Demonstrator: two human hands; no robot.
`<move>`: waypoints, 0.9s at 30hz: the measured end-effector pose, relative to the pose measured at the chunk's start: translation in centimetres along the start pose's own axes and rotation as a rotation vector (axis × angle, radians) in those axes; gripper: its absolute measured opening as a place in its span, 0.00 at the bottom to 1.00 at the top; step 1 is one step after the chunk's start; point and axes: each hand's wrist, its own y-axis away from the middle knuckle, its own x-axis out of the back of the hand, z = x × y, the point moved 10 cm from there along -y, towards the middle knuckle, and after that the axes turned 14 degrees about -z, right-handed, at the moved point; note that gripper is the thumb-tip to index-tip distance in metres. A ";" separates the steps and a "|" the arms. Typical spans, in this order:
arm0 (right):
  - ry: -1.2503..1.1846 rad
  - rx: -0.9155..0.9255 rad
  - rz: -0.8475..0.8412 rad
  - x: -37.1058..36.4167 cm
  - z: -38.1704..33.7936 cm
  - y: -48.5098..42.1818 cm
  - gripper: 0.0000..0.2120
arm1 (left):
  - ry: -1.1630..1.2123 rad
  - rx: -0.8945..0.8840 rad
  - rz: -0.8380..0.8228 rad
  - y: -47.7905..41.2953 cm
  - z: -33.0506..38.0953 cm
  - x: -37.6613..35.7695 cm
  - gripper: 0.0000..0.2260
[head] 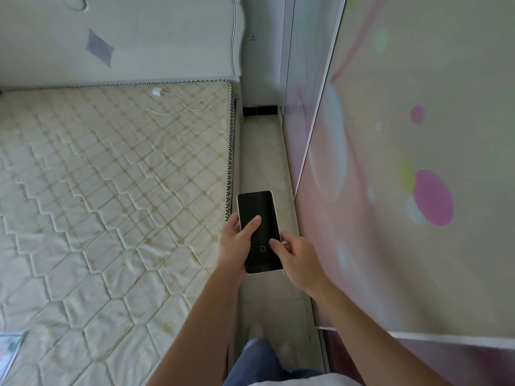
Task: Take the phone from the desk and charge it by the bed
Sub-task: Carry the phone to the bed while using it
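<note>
The phone [262, 207], black-screened with a pale frame, is held screen up over the narrow floor strip beside the bed. My left hand [237, 243] grips its left edge with the thumb across the glass. My right hand [295, 257] holds its lower right corner, a finger resting on the screen. A white charger plug [157, 92] with its thin white cable [184, 105] lies on the mattress near the headboard, far ahead of the phone. A wall socket [253, 38] sits on the wall right of the headboard.
The quilted cream mattress [111, 190] fills the left. A white headboard [139, 37] stands behind it. A wardrobe door [404, 162] with pink and green circles walls the right side. The tiled floor aisle [264, 151] between them is narrow. My jeans-clad leg [256, 360] shows below.
</note>
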 end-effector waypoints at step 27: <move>-0.178 -0.043 0.056 9.4 -8.1 -37.0 0.12 | -0.011 0.060 -0.119 -36.2 18.3 2.6 0.11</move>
